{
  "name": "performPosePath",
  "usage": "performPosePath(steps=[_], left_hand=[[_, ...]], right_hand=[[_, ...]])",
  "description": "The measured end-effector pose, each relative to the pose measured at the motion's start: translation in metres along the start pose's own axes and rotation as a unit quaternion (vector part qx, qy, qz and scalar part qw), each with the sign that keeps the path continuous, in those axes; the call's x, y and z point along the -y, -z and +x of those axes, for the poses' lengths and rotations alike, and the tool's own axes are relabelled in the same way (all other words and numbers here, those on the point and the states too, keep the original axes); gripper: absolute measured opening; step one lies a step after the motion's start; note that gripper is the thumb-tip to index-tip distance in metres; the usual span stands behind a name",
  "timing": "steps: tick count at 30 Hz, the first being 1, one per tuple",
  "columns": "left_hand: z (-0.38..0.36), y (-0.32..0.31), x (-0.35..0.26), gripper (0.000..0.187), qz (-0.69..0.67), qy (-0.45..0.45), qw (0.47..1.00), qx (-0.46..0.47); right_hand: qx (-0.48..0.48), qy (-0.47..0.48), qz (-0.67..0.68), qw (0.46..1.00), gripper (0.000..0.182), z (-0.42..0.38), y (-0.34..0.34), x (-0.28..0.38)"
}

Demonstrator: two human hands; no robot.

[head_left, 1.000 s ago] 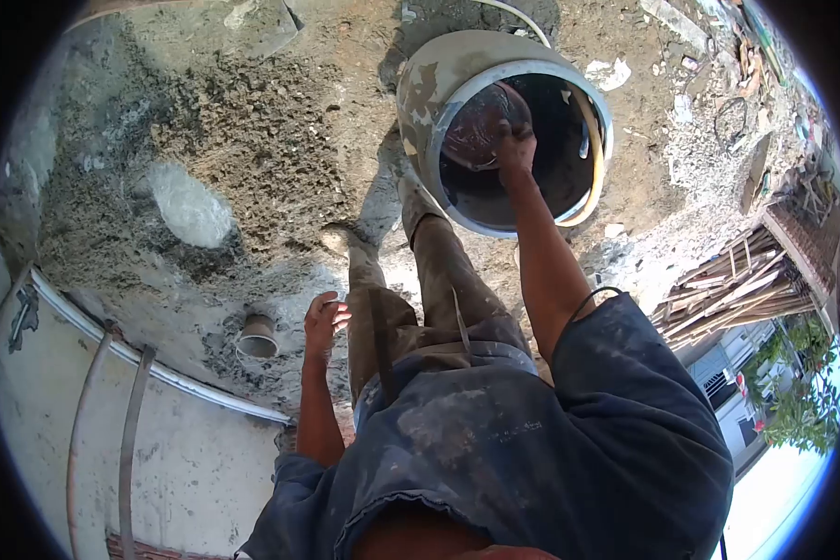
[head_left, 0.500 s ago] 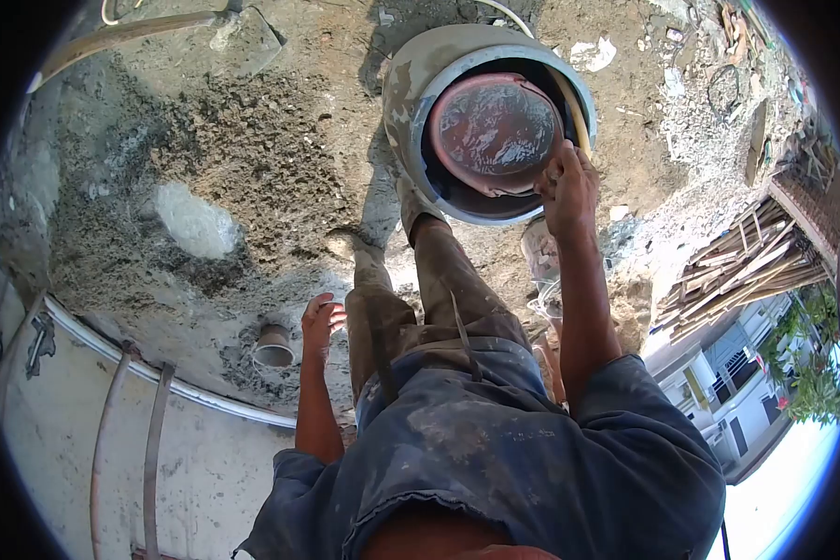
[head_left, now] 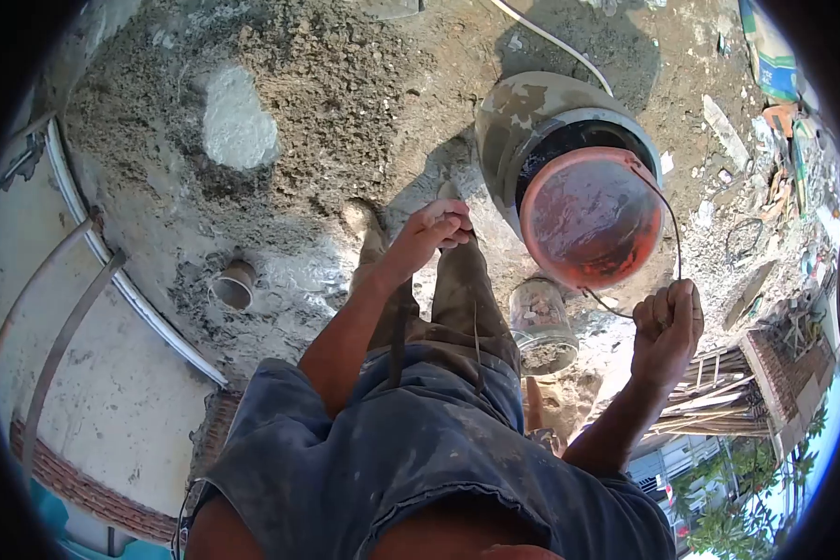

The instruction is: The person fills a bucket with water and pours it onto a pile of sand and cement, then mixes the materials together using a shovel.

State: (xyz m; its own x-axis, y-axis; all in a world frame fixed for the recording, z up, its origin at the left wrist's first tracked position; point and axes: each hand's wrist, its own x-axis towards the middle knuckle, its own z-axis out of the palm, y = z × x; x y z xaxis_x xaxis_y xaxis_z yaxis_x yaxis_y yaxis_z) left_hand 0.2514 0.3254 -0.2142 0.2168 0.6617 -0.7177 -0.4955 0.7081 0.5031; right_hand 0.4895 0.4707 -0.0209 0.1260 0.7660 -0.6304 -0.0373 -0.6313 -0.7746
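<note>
Print on the sack [head_left: 777,70] is too small to read. The right hand's grip [head_left: 667,327] is closed around the wire handle [head_left: 676,229]; the red bucket [head_left: 616,268], inside the drum [head_left: 506,140] 0.5 s ago, now overlaps its near rim. The left hand [head_left: 436,227], loosely curled with nothing visible in it, has moved before the legs [head_left: 464,280].

Reddish round bucket [head_left: 616,265]: liquid [head_left: 579,207] inside, open top facing camera, thin handle [head_left: 679,235] taut, overlapping drum [head_left: 521,105] mouth.

Bucket [head_left: 593,215] partly over the barrel [head_left: 506,140]
</note>
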Motion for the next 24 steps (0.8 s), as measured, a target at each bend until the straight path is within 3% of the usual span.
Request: performPosePath(steps=[6,12,16,19,22,24], left_hand=[[-0.025,-0.030,0.005,0.048,-0.112,-0.064,0.981,0.145],[-0.091,0.007,0.034,0.054,-0.236,-0.086,0.956,0.152],[-0.135,0.050,0.056,0.048,-0.340,-0.145,0.926,0.080],[-0.164,0.089,0.079,0.033,-0.416,-0.212,0.882,-0.057],[-0.193,0.135,0.083,0.024,-0.411,-0.260,0.857,-0.169],[-0.210,0.173,0.080,0.020,-0.387,-0.269,0.852,-0.227]], right_hand=[[0.070,0.108,-0.130,0.983,0.030,-0.073,-0.055,0.022],[0.195,0.176,-0.320,0.910,0.031,-0.129,-0.126,-0.002],[0.272,0.191,-0.390,0.859,0.028,-0.154,-0.198,-0.042],[0.382,0.249,-0.432,0.778,0.024,-0.158,-0.255,-0.082],[0.458,0.304,-0.458,0.698,0.021,-0.157,-0.323,-0.136],[0.481,0.326,-0.437,0.687,0.022,-0.153,-0.366,-0.184]])
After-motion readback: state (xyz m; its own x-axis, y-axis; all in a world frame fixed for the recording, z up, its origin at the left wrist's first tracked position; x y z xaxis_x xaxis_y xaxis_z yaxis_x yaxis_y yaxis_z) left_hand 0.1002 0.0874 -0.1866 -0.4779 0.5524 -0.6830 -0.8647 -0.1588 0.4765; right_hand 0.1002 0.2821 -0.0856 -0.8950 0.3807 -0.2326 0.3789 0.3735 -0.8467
